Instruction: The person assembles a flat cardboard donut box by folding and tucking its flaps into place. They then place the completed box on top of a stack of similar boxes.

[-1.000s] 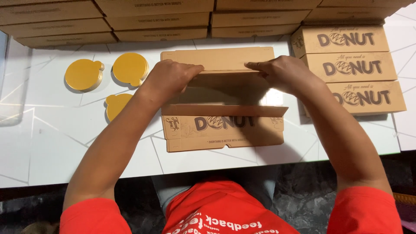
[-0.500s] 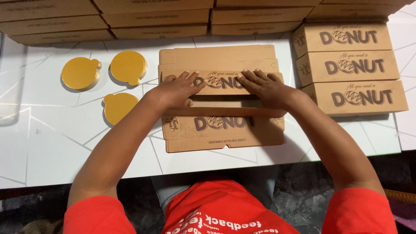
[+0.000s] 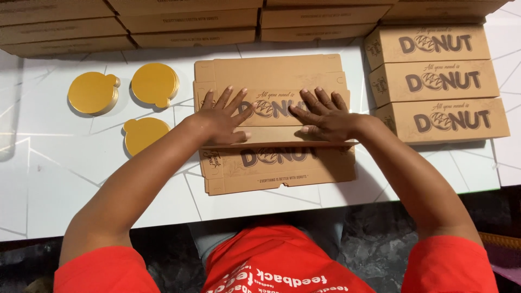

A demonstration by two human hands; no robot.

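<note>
A flat brown cardboard box blank [image 3: 274, 163] with printed lettering lies on the white table [image 3: 65, 184] in front of me. One panel of it is folded over, and both hands press flat on that panel. My left hand [image 3: 222, 116] rests palm down on the panel's left part, fingers spread. My right hand [image 3: 323, 114] rests palm down on its right part, fingers apart. Neither hand grips anything.
Three round gold cake boards [image 3: 93, 93] [image 3: 155, 84] [image 3: 144, 134] lie left of the blank. Three assembled brown boxes [image 3: 439, 81] stand in a row at the right. Stacks of flat cardboard [image 3: 163, 24] line the table's far edge. The near table edge runs just below the blank.
Both hands held a raised flap at the blank's far side, then brought it down toward me. The flap now lies flat under my spread palms.
</note>
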